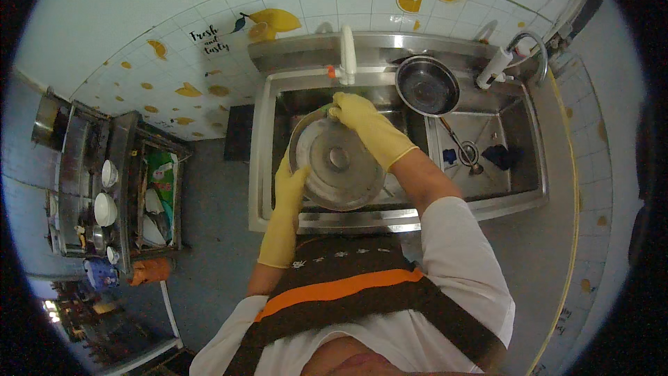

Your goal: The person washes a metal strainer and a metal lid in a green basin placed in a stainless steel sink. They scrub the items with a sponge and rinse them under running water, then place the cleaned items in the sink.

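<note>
Over the left basin of a stainless steel sink (259, 167), a round metal pot lid (339, 162) with a knob at its centre is held tilted. My left hand (290, 183), in a yellow rubber glove, grips the lid's left edge. Gloved in the same way, my right hand (355, 112) is at the upper rim, its fingers closed around something; a bit of green shows under them, possibly a scouring pad. A white faucet (348, 55) stands behind the left basin. What lies under the lid is hidden.
A dark frying pan (427, 86) rests across the back of the divider. The right basin holds a drain fitting (468, 153) and dark cloth-like items (501, 156). Another faucet (496, 67) stands at the back right. Shelves with white bowls (106, 209) are far left.
</note>
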`<state>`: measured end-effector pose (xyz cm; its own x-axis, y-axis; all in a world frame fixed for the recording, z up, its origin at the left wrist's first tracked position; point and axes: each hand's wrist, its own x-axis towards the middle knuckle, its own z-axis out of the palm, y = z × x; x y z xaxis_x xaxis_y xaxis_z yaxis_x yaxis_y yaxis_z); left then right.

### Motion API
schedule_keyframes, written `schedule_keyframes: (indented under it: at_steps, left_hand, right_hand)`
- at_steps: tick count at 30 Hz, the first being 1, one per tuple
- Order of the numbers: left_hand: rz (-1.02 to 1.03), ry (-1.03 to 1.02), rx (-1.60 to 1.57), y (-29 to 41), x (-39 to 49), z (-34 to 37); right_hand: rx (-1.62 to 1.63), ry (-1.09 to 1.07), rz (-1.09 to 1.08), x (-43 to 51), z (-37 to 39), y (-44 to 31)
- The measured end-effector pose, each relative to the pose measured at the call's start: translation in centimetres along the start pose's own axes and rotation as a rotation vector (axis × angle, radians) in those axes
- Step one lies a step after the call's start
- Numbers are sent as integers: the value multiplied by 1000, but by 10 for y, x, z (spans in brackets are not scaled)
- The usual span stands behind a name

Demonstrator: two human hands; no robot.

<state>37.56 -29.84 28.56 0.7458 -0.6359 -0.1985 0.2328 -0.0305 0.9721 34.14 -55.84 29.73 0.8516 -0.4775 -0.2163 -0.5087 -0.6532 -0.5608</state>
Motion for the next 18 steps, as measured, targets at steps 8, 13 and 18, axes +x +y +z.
schedule_keyframes:
  at_steps: [8,13,18]
  left_hand:
    - [-41,0,160,-2,3,1]
    - [29,-48,43,-2,0,-12]
    - [-75,-79,-72,-7,-1,-22]
  right_hand:
    - [93,39,-209,-17,22,-31]
    - [-15,47,-62,15,31,44]
    - [602,-107,-181,26,30,72]
